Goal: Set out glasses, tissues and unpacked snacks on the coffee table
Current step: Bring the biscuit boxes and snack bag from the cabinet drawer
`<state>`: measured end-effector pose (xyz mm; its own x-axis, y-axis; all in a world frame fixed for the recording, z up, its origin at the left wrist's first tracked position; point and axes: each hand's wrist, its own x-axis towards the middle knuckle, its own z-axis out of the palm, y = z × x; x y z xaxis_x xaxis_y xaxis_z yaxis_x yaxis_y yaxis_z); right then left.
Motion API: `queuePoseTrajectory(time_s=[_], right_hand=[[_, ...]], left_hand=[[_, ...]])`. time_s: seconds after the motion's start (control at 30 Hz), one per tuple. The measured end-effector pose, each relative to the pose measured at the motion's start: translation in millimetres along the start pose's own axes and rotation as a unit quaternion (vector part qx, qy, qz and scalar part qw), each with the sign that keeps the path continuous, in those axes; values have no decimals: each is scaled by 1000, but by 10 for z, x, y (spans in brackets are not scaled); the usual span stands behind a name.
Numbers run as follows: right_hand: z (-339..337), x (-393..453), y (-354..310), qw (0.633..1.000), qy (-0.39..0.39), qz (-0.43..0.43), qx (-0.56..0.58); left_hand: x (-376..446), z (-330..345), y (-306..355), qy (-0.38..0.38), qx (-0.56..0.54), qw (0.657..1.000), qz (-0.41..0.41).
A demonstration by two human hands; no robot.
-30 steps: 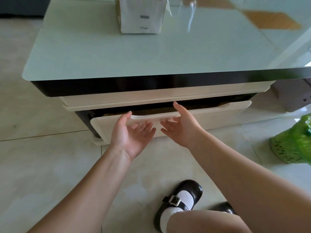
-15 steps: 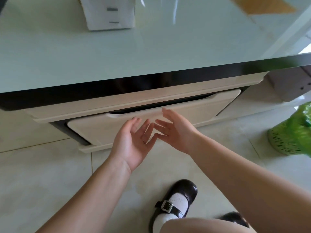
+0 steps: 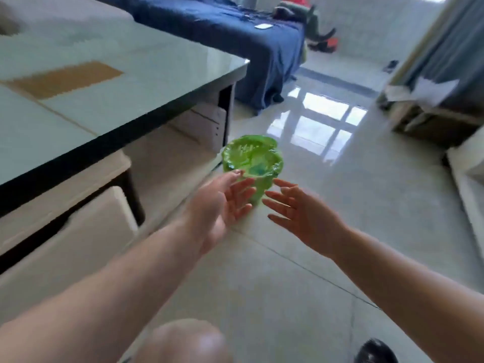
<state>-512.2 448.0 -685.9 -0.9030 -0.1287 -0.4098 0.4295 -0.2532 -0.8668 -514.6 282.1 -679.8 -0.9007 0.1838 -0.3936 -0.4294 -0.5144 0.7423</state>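
The coffee table (image 3: 110, 82) with its pale glass top fills the left of the blurred head view; its cream drawer (image 3: 78, 242) below looks pushed in. No glasses, tissues or snacks show in this frame. My left hand (image 3: 222, 205) and my right hand (image 3: 301, 213) are both held out over the floor with fingers spread and nothing in them. They hover just in front of a green bin (image 3: 251, 161) lined with a green bag, which stands on the floor past the table's corner.
A sofa under a dark blue cover (image 3: 235, 40) stands behind the table. Cardboard boxes (image 3: 429, 111) sit at the right by a curtain. Shiny tiled floor (image 3: 327, 142) lies between them. My knee (image 3: 183, 341) and a black shoe (image 3: 374, 352) are at the bottom.
The drawer front went from partly open to pushed in. My view swung right, away from the drawer, and both open hands moved off it toward the green bin.
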Motion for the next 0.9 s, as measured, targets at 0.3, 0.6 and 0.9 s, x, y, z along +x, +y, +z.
queuePoseTrajectory(time_s=[0.3,0.6,0.9], right_hand=[[-2923,-1721,-517,914,367,-145,91],[-4339,-2773,-136,827,535,-144,95],[-5145,-3187,466,784,616,-23,-70]], left_hand=[[350,2894,-1664,-222,224,946,-70],[171,4348,-3038,-366,362,855,-60],[348,5075,-4197,-452,495,742,11]])
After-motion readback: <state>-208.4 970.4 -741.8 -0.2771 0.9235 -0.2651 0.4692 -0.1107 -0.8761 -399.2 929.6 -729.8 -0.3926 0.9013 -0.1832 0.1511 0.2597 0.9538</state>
